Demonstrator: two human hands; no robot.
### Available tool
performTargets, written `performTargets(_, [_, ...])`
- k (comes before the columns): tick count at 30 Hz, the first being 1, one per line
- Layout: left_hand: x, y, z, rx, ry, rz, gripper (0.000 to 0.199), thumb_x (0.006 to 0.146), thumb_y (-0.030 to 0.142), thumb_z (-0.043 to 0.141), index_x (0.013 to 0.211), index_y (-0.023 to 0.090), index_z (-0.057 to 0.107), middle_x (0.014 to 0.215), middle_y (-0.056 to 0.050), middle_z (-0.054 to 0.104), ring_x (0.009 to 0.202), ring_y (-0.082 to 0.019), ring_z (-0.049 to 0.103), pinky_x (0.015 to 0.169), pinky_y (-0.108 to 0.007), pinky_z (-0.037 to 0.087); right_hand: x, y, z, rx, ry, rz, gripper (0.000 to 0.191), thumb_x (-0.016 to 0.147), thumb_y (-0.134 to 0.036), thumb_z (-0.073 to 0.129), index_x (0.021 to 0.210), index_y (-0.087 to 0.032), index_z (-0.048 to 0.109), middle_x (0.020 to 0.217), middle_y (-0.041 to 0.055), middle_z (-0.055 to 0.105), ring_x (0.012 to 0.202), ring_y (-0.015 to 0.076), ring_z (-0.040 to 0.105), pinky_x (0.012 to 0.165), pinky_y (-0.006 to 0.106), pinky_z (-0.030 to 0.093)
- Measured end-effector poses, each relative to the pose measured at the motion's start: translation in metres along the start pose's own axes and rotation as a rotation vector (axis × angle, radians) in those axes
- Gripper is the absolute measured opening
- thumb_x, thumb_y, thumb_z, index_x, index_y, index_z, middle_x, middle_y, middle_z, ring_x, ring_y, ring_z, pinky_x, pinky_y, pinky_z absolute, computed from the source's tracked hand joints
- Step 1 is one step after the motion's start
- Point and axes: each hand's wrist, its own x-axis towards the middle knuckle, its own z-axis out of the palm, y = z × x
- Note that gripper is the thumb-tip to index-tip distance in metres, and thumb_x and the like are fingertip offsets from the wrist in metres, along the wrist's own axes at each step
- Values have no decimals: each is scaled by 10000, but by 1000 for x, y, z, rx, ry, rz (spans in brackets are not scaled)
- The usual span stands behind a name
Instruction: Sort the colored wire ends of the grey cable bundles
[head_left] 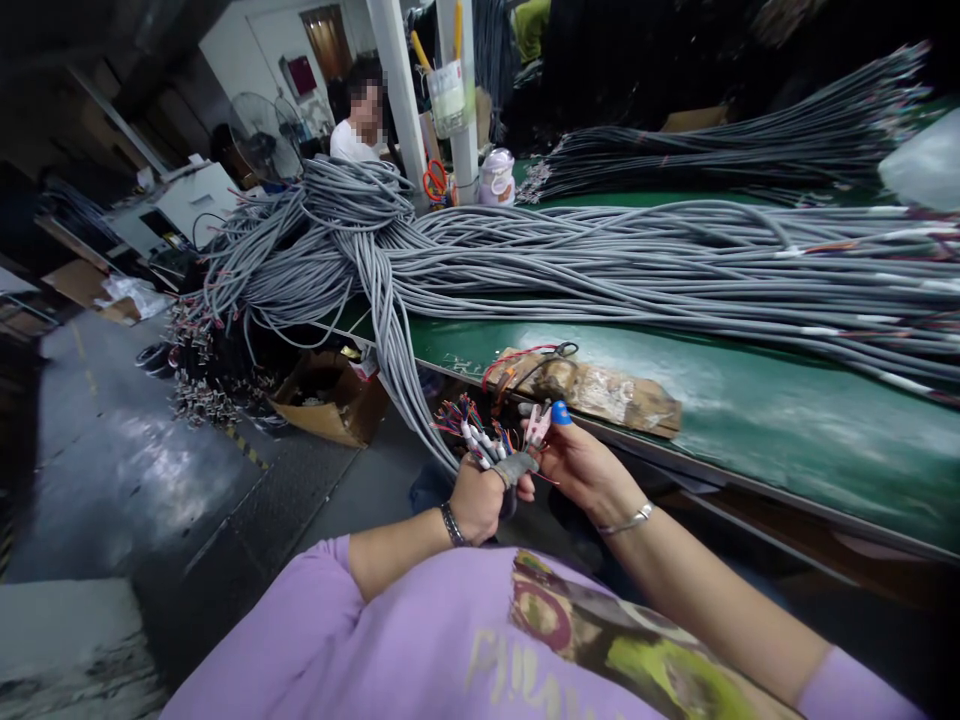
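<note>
My left hand (480,500) is wrapped round the ends of a bunch of grey cables (397,350) that hangs down over the table's edge. Thin coloured wires (461,412) fan out of the stripped ends above this fist, with white bands just below them. Grey wrapping covers its thumb. Close beside it, my right hand (581,465) pinches a small pale pink piece (538,425) that looks like a clip, at the right of the wire ends. A blue cover (560,413) sits on a digit of that hand. Its other fingers are partly hidden.
A taped wooden block (607,395) with red and black leads lies at the green table's (750,400) near edge. Long grey cables (600,250) cover the table behind it. Black cables (697,150) lie farther back. An open carton (330,400) stands below left; a person (356,135) is beyond.
</note>
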Motion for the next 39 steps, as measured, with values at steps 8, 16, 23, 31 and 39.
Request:
performTargets(8, [-2, -2, -5, 7, -36, 21, 367, 602, 444, 784, 571, 109, 636, 462, -4, 560, 408, -87, 499, 442, -219, 428, -3, 3, 2, 96, 30, 55, 387, 760, -617, 647, 824, -236, 645, 683, 14, 636, 606, 170, 566, 572, 310, 470])
performTargets(16, [-4, -9, -16, 12, -71, 49, 330, 651, 413, 772, 613, 108, 650, 482, -4, 576, 426, -91, 517, 467, -219, 438, -8, -5, -4, 97, -43, 179, 439, 704, -644, 681, 806, -217, 672, 759, 26, 646, 619, 135, 541, 578, 259, 461])
performTargets(23, [-6, -10, -20, 70, -99, 59, 367, 654, 434, 766, 552, 114, 619, 480, -16, 574, 440, -94, 520, 477, -220, 433, -30, -11, -9, -179, -198, 206, 391, 624, -466, 829, 785, -162, 643, 723, 16, 605, 636, 114, 521, 600, 244, 410])
performTargets(31, [-8, -9, -22, 187, -226, 13, 434, 611, 519, 774, 543, 120, 616, 480, -26, 576, 450, -105, 522, 504, -244, 449, -40, -7, 13, -429, -213, 26, 347, 726, -509, 722, 719, -192, 582, 555, 9, 613, 519, 143, 529, 530, 275, 371])
performTargets(39, [-8, -9, -28, 165, -253, 18, 399, 647, 479, 762, 547, 114, 635, 503, -38, 597, 464, -111, 541, 528, -248, 448, -39, -5, -4, -314, -106, 99, 365, 642, -442, 807, 807, -160, 644, 669, 11, 626, 565, 102, 517, 542, 243, 407])
